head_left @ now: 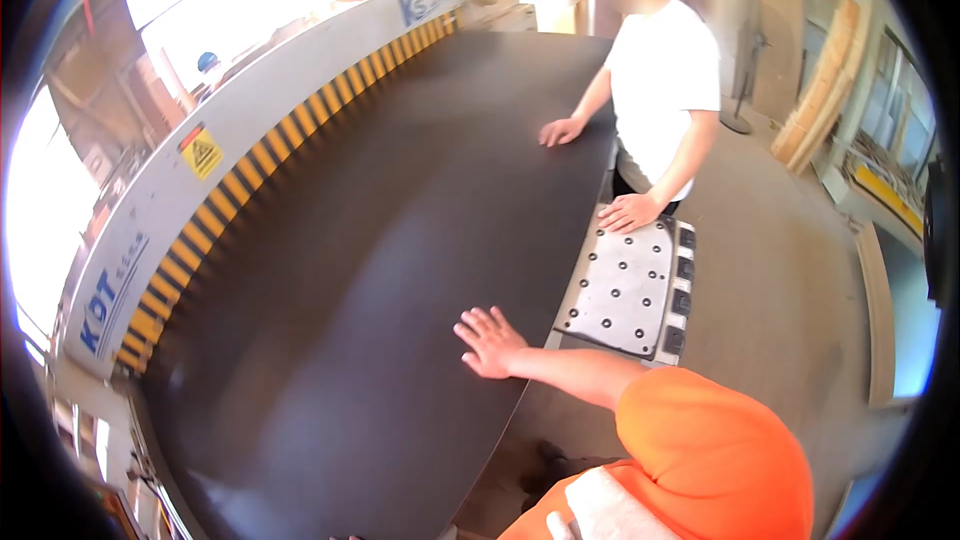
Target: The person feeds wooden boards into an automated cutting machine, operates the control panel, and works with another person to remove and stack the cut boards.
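My right hand lies flat on a large dark sheet panel, near its right edge, with the fingers spread and nothing in them. The bare forearm comes out of an orange sleeve. At the very bottom edge of the view only a sliver of what looks like my left hand shows; its fingers are hidden. The panel spans the machine bed and reaches under a striped guard on the left.
Across the panel's right side stands a co-worker in a white shirt, one hand on the panel, the other on a studded side table. A long machine beam with yellow-black strips runs along the left. Boards lean at right.
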Tool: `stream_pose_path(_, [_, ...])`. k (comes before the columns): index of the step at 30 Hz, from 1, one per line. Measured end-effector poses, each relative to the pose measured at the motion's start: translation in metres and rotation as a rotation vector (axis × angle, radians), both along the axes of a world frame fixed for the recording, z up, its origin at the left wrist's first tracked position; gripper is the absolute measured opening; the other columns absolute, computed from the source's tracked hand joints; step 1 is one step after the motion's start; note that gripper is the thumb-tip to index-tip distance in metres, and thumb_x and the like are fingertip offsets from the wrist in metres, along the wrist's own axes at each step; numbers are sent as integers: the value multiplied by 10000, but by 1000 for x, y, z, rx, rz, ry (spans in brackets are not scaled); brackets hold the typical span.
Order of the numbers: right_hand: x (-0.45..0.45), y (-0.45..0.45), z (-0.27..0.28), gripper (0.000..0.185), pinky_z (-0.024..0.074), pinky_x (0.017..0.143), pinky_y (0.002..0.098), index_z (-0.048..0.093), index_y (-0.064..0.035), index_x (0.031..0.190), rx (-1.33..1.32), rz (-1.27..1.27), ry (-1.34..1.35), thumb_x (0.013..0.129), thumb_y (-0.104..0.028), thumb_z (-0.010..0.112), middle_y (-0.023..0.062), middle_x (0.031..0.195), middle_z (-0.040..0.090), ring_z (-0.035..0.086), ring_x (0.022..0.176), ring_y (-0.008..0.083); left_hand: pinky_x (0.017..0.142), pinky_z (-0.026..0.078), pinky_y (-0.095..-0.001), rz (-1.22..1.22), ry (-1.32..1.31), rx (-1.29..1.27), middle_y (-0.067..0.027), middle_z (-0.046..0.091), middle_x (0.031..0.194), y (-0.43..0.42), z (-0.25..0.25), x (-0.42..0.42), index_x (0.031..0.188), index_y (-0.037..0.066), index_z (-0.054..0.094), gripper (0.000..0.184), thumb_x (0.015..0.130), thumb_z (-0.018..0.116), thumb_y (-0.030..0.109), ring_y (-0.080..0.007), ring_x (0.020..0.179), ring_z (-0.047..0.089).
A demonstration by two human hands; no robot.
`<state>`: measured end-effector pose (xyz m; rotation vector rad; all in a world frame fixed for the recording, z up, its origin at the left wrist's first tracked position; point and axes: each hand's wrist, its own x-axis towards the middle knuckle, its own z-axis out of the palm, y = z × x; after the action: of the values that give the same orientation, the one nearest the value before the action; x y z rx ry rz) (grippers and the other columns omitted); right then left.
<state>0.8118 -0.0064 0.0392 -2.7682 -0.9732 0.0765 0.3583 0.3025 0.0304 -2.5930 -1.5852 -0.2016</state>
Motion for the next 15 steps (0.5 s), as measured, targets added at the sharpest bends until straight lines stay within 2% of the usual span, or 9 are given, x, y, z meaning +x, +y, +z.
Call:
stream_pose_path(5, [-4,4,0,666,72,1219,515,284,-104,1528,48,0,-34,974,-440,435,152,1602,205,124,1505,310,1130,279,-552,7,0,-12,-198,370,1533,-1,8,0,1423,40,482,609,1006,425,481,-392,1417,322])
stream_pose_path(9, [-2,3,-4,658,66,1222,505,283,-113,1531,41,7,-46,977,-434,434,152,1603,196,117,1507,298,1136,267,-549,10,-26,-20,-199,360,1540,-3,8,0,1427,41,479,609,1008,422,479,-393,1416,323])
stream_pose_path(13, [0,1,-14,657,115,1211,529,327,-97,1505,132,12,-104,953,-423,474,165,1577,252,173,1489,329,1136,270,-542,43,-38,-20,-195,353,1544,-6,10,3,1431,46,476,610,1006,421,480,-390,1417,324])
stream_pose_path(15, [0,0,-9,659,117,1209,534,340,-91,1498,131,11,-83,946,-426,475,170,1570,271,176,1488,333,1114,289,-579,96,-42,-17,-194,359,1542,-12,2,6,1421,47,487,606,1006,413,484,-412,1412,326])
